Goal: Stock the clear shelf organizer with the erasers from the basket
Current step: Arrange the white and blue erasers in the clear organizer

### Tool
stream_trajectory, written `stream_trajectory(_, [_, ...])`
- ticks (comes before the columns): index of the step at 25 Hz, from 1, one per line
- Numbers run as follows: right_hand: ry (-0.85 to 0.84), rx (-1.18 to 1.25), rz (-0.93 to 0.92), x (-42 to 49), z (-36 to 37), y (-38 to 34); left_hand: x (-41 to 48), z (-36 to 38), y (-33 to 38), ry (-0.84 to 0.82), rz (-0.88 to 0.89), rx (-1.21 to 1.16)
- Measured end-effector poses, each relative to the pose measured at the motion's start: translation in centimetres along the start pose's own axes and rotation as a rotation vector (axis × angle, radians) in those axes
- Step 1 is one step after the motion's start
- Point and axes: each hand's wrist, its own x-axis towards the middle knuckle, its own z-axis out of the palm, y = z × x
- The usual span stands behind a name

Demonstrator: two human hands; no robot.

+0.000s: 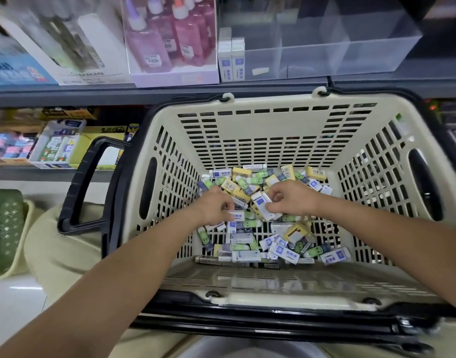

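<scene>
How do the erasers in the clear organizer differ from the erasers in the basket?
The organizer erasers stand upright, side by side, at the left end of the clear organizer; the basket erasers lie jumbled in the basket. The organizer erasers are few and all white-and-blue; the basket erasers are many, with yellow and green ones mixed in. Both include white-and-blue wrapped pieces.
</scene>
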Motion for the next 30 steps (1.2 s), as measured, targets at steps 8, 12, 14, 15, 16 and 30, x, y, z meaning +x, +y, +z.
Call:
stream_trajectory(8, [-0.006,0.477,0.103,0.3,0.5,-1.7,-0.8,-1.7,2.8,-0.125,-0.138,-0.965])
stream_trajectory(12, [0.008,0.535,0.163,0.4,1.0,-1.7,-0.9,-2.1,3.4,-0.142,-0.153,-1.141])
stream_trajectory(14, [0.025,0.528,0.179,0.5,1.1,-1.7,-0.8,-2.2,3.2,-0.092,-0.156,-1.091])
stream_trajectory(15, [0.038,0.506,0.181,0.5,1.0,-1.7,-0.6,-2.3,3.1,-0.038,-0.161,-0.997])
stream_trajectory(16, [0.053,0.483,0.182,0.4,0.8,-1.8,-0.5,-2.4,2.9,0.035,-0.171,-0.875])
stream_trajectory(30, [0.243,0.468,-0.009,0.3,1.1,-4.2,-1.1,-1.4,4.5,-0.055,-0.164,-1.44])
